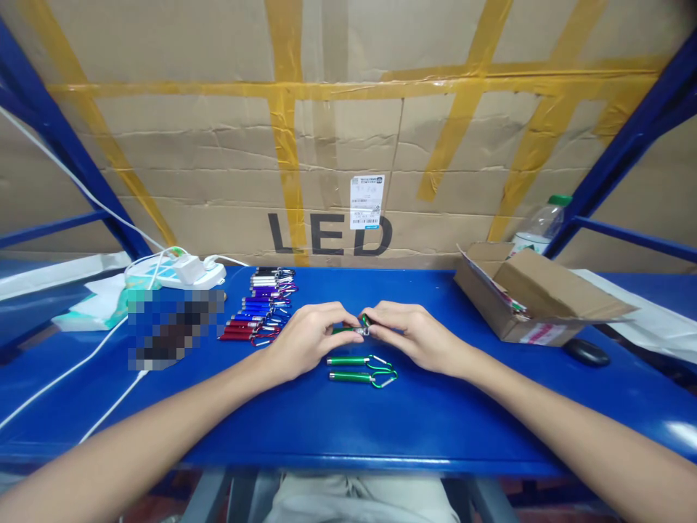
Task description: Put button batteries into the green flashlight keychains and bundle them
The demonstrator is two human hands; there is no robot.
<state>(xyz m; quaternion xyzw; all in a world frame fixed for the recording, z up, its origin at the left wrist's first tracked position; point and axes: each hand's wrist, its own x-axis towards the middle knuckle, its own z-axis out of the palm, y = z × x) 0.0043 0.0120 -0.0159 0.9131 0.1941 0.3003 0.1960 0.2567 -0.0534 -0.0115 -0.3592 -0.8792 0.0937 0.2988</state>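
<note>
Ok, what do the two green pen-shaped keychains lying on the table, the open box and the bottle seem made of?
Two green pen-shaped keychains: likely metal, glossy, perhaps anodised, given the bright sheen and silver ends.
Open box: matte brown cardboard, judging by its folded flaps.
Bottle: clear, probably plastic; it is see-through, so glass isn't ruled out.

Counter (261,428) left: power strip (155,271), then torches (255,306) in a column
Middle: two nearer torches (348,377), before the hands (310,335) (419,338)
Right: carton (483,312), mouse (587,352) beside, bottle (543,221) behind
</note>
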